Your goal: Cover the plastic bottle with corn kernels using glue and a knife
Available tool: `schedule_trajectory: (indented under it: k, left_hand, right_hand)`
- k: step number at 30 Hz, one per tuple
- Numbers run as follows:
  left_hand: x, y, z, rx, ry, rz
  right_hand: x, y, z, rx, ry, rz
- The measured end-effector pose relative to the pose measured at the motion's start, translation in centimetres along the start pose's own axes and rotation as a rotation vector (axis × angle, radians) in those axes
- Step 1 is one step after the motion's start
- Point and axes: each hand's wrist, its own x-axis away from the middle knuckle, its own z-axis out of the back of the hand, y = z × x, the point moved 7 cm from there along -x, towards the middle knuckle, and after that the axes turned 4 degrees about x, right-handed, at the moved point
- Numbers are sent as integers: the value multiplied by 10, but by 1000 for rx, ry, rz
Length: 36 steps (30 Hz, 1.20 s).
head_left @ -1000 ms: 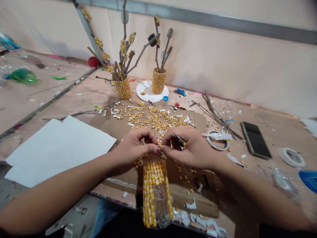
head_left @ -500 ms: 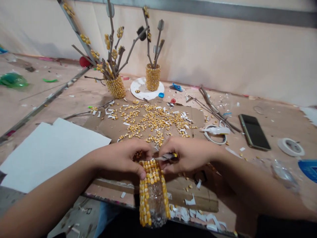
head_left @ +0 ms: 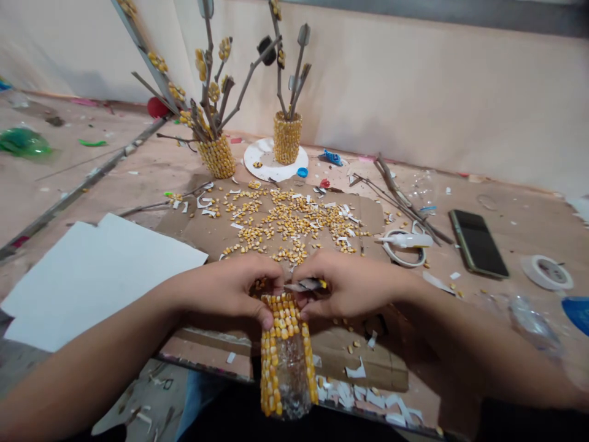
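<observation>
A clear plastic bottle (head_left: 291,362), partly covered with rows of yellow corn kernels (head_left: 271,368), is held at the front edge of the table; a bare strip of plastic faces me. My left hand (head_left: 246,285) grips its upper rim, thumb on the kernels. At the right of the rim is my right hand (head_left: 338,282), its fingers curled around a pointed, blade-like tool (head_left: 304,285), grey with black and yellow, whose tip points left above the rim. The fingers' far sides are hidden. Loose corn kernels (head_left: 294,215) lie scattered on cardboard (head_left: 188,230) beyond both hands.
Two kernel-covered pots (head_left: 216,156) with twigs stand at the back, one on a white disc (head_left: 257,150). White sheets (head_left: 105,270) lie left. On the right are a glue bottle (head_left: 407,240), tape (head_left: 547,272), twigs (head_left: 396,190) and a phone (head_left: 478,242). Paper scraps (head_left: 368,399) litter the front edge.
The view has shifted slightly. Both hands keep their hold on the bottle and the blade-like tool, with hardly any other movement.
</observation>
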Motion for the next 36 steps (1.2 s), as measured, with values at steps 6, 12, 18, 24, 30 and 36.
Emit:
schedule_trajectory:
  k: [6,12,18,24,30,36]
  left_hand:
    - [-2,0,-2,94,-36,-27]
    - [-5,6,-2,154,-62,-19]
    - [-5,6,-3,122,-84,-21]
    - [-5,5,-5,116,-99,-37]
    - [-5,5,-9,173,-167,0]
    - [-5,5,-9,186,-178,-5]
  right_hand:
    - [-2,4,4,38,64,-77]
    - [1,14,4,12,132,-187]
    - [2,15,2,17,120,-226]
    - [3,13,3,62,109,-253]
    - [3,16,1,56,45,-261]
    - [3,17,0,33,-9,-295]
